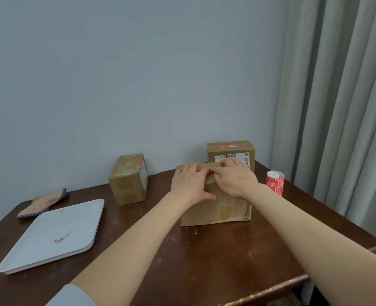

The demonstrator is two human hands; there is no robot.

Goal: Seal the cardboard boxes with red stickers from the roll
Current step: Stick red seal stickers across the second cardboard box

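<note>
A flat cardboard box [215, 208] stands on edge in the middle of the brown table [204, 261]. My left hand [189, 184] holds its top left, fingers curled over the top edge and thumb on the front face. My right hand [233, 177] lies beside it with its fingers pressing on the top edge. What is under the fingers is hidden. The red sticker roll [275, 183] stands upright to the right of the box. A second box [231, 151] behind carries a red sticker [228, 146] on top. A third box [128, 180] at the left shows a red strip on its side.
A white tray [39, 246] with a red scrap [62, 237] lies at the front left. A folded cloth [43, 203] sits behind it. The wall runs close behind the table, and a grey curtain [337, 107] hangs at the right.
</note>
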